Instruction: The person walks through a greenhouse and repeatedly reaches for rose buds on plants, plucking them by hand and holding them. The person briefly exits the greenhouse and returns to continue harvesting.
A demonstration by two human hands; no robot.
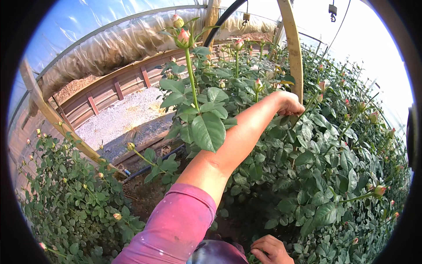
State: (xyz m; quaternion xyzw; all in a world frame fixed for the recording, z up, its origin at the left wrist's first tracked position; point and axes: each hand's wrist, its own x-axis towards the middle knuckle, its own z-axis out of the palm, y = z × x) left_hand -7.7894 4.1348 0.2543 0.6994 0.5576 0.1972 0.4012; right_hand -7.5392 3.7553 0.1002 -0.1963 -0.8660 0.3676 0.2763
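My left arm, in a pink sleeve (174, 224), reaches across the rose bushes. At its end my left hand (287, 103) has its fingers curled around a green rose stem (308, 105), close to a wooden post (296, 56). Pale pink rose buds (322, 85) stand above that grip. Low in the view, my right hand (272, 250) is partly cut off by the frame. Its fingers are bent, and whatever lies inside them is hidden. Beside my left forearm rises a tall rose stem (190, 76) topped by a pink-green bud (183, 37), its broad leaf (208, 132) against the arm.
Dense rose bushes (329, 158) fill the right side, and another row (72, 191) grows at left. A slanting wooden post (62, 122) and a dark hose (151, 163) stand beyond. Rolled plastic film (108, 49) hangs above a low plank wall (108, 89). Overhead hang metal hooks (246, 19).
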